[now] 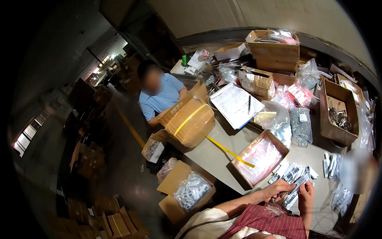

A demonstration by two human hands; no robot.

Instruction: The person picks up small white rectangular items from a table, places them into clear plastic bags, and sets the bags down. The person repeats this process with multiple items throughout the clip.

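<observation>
At the near right of the table, my left hand (278,190) and my right hand (305,196) come together around a small grey, bar-shaped part (301,181). The left fingers pinch its near end, while the right thumb and fingers grip its side. What the part is exactly is too small to tell. Just beyond my hands lies a loose pile of similar grey and white bar-shaped parts (292,172). An open cardboard box (234,163) with pink and clear plastic bags in it stands left of the pile.
A person in a blue shirt (161,99) handles a large carton (193,123) with yellow strapping across the table. Behind are a clipboard with papers (235,104), bags of hardware (301,126) and a box of metal pieces (327,131). A carton of wrapped parts (171,205) stands left, below table level.
</observation>
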